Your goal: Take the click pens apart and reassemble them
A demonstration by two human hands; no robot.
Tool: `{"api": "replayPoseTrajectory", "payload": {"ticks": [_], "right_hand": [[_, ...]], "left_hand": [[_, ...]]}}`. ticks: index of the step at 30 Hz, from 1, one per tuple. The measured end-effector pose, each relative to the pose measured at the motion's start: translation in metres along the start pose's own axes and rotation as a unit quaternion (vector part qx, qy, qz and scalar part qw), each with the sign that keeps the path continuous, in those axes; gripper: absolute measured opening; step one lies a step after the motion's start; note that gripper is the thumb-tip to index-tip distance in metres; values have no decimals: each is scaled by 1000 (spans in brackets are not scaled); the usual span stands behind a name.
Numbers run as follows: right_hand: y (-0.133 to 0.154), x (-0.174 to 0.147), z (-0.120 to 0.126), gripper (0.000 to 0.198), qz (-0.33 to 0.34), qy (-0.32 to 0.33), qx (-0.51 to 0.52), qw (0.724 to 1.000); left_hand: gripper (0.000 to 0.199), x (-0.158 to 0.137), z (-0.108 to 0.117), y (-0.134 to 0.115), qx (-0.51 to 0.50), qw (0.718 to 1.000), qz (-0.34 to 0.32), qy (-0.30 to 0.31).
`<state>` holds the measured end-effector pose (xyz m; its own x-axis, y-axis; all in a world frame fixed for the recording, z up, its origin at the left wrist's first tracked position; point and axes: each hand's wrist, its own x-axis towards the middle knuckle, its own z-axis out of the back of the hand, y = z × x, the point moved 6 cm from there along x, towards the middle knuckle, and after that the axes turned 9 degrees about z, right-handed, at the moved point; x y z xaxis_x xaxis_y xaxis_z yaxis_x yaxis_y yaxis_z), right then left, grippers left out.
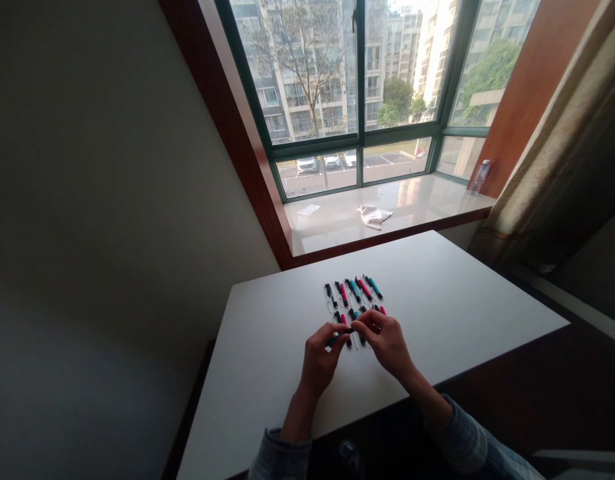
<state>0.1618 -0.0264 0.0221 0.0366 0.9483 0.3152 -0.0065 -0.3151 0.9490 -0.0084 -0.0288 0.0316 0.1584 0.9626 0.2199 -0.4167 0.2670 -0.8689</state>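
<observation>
No readable text, brand, number or sign; pens (376, 288) too small to make out, cars (306, 165) too far off, bottle (479, 179) unclear.

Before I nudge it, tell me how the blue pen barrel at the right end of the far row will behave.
The blue pen barrel is probably light, being slim and short. It looks stiff, since it lies straight. Its narrow, seemingly rounded shape on the flat white table suggests a push could roll it.
</observation>
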Motion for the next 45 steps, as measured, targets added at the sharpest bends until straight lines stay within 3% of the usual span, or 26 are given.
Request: {"api": "replayPoseTrajectory", "payload": {"ticks": [15, 17, 22, 31, 45], "right_hand": [[21, 13, -3, 15, 80, 53, 81, 992], [21, 14, -3, 13, 74, 51, 85, 992], [13, 14, -3, 31, 31, 44, 75, 996], [13, 18, -2, 35, 9, 39, 77, 996], [11, 18, -13, 44, -13, 90, 150, 984]], "left_hand": [[37, -1, -8, 17, -193, 973, 122, 35], [37, -1, -9, 18, -207, 970, 122, 38], [34, 0, -8, 20, -208, 972, 108, 28], [34, -1, -7, 19, -204, 973, 108, 30], [34, 0, -8, 15, -218, 969, 111, 34]]}}
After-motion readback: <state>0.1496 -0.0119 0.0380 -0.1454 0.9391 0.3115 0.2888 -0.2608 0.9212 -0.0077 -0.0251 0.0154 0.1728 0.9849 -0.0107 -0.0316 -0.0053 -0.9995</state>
